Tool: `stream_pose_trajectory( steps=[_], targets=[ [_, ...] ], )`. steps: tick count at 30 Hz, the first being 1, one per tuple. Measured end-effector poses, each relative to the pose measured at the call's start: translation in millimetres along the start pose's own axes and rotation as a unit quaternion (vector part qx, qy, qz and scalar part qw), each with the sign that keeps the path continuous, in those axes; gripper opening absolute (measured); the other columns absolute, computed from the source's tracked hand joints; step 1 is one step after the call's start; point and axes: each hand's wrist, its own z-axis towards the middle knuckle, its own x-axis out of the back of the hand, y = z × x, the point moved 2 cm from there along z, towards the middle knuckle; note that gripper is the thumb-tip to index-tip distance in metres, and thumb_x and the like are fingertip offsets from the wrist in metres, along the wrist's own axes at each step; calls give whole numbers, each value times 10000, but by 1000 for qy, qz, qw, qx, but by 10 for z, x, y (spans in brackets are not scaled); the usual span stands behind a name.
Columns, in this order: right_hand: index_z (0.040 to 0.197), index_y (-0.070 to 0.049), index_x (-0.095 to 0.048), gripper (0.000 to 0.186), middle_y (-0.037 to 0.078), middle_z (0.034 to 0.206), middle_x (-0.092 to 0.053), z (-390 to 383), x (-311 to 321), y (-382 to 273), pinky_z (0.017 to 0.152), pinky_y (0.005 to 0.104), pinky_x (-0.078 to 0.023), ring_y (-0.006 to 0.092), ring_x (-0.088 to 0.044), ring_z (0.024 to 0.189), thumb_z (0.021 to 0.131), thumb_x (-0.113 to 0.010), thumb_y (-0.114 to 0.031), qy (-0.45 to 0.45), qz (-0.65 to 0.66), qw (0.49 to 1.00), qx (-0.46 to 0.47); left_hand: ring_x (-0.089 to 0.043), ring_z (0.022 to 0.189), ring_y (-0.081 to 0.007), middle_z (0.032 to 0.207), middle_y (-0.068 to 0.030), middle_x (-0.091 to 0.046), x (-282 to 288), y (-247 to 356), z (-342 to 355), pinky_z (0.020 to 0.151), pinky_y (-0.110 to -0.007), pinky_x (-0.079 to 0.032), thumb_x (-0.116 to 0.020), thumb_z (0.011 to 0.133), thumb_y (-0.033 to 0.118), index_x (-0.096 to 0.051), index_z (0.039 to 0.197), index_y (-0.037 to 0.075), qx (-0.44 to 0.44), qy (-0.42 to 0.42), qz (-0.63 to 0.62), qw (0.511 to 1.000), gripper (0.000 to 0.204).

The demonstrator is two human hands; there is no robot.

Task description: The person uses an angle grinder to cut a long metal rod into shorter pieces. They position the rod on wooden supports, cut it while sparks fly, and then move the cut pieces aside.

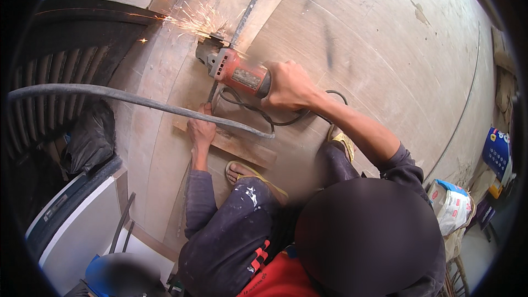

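The person crouched over a pale floor (385,49), working with an angle grinder (242,77) that had a red body and a grey head. The right hand (291,85) was closed around the dark rear end of the grinder, fingers wrapped over it, its forearm reaching in from the lower right. The grinder lay across a ribbed metal rod (252,5), its head pointing to the left, and a burst of orange sparks (192,19) sprayed from there toward the upper left.

The left hand (202,130) was curled tight around the near part of the rod, just below the grinder. From there the rod ran under the tool and on toward the top edge of the view. A wooden board (245,147) lay on the floor beside the left hand, and a long, grey, curved bar or hose (137,106), which could not be told for certain, crossed the view near the left hand.

A black cord (286,123) looped over the floor below the grinder. The person's feet, in yellow sandals (250,171), stood near the board. A dark slatted panel (38,96) and a black plastic bag (93,137) were at the left; a white-and-blue sack (452,209) stood at the right.
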Motion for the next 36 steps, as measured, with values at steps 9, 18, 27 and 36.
stream_pose_trajectory(
  steps=[9,18,27,36],
  targets=[
    [863,98,-632,451,307,722,-636,17,-20,19,685,458,-540,429,-667,718,580,-700,-247,8,-11,1000,7,-563,737,-509,752,-280,-583,12,25,-3,614,-565,-421,-438,996,360,-621,951,45,15,-5,4,1000,368],
    [863,88,-632,454,296,724,-641,26,-33,23,675,453,-540,424,-668,703,570,-699,-253,28,-19,999,21,-576,682,-494,695,-281,-585,35,74,9,587,-554,-429,-468,981,328,-636,905,30,2,7,33,999,351],
    [932,28,-638,488,248,816,-667,45,-30,-2,756,458,-517,408,-656,795,559,-723,-276,-21,-20,999,-34,-589,666,-469,691,-267,-596,48,85,14,575,-545,-432,-508,947,269,-664,842,16,8,14,43,999,316],
    [903,32,-648,460,267,793,-659,43,-10,-28,728,459,-526,420,-656,773,564,-731,-268,-20,-30,999,-31,-599,721,-467,761,-260,-614,52,40,37,603,-536,-452,-494,935,235,-678,965,58,10,-19,37,999,258]
  ],
)
